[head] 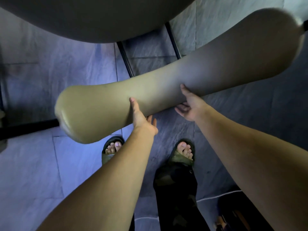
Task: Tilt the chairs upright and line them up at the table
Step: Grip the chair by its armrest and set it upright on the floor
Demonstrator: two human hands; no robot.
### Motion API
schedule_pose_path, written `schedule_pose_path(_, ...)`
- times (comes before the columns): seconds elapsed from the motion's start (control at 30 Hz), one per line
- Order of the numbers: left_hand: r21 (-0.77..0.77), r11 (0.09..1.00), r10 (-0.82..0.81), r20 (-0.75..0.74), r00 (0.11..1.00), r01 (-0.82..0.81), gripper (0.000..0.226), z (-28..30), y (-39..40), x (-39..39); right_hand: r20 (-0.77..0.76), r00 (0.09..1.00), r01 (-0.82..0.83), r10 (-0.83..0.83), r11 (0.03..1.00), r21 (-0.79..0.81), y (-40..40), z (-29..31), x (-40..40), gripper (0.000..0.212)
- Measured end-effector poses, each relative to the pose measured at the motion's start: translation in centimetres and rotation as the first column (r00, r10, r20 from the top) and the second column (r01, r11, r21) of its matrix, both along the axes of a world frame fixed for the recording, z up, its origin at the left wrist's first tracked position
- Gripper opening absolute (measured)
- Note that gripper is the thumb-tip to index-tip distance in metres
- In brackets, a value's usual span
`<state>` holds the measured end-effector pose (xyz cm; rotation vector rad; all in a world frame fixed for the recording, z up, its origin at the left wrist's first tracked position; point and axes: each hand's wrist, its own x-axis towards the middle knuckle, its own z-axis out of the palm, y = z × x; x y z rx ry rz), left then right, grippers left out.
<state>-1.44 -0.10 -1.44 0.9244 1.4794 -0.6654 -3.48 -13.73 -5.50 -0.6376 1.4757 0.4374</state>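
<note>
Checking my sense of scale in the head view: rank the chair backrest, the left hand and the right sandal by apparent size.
1. Chair backrest, by far the largest; it spans most of the frame and sits close to the camera.
2 and 3. Left hand and right sandal look alike; the sandal is farther away, so I won't rank them.

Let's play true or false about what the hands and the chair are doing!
1. Both hands grip the chair's beige backrest. True.
2. The left hand is on the floor. False: it holds the backrest's near edge.
3. The right hand is holding a cup. False: it grips the backrest.
4. The person wears sandals. True.
5. The floor is carpeted. False: it is tiled.
</note>
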Motion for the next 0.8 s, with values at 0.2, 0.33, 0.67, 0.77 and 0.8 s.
schedule_pose_path(0.2,0.085,0.996,0.001,0.019,1.0,-0.002,0.093,7.0,2.2,1.1,-0.004,1.0,0.024,-0.024,0.997,0.078,1.4,7.7,0.2,0.056)
schedule_pose_path(0.33,0.159,0.987,-0.004,0.096,0.995,-0.011,0.089,13.3,4.2,3.0,0.016,1.0,-0.004,0.003,0.999,0.037,3.0,15.0,1.7,0.057)
schedule_pose_path(0.67,0.212,0.975,-0.139,0.35,0.926,0.066,0.029,30.7,7.8,13.3,0.159,0.971,-0.164,0.178,0.981,-0.1,5.6,33.3,10.3,0.043)
schedule_pose_path(0.77,0.212,0.977,-0.113,0.411,0.905,0.026,0.024,35.2,8.5,16.8,0.164,0.964,-0.186,0.208,0.973,-0.138,6.6,37.8,13.2,0.041)
schedule_pose_path(0.8,0.202,0.979,-0.104,0.43,0.897,0.017,0.02,36.5,8.6,17.7,0.16,0.963,-0.194,0.218,0.97,-0.149,6.9,39.2,14.1,0.04)
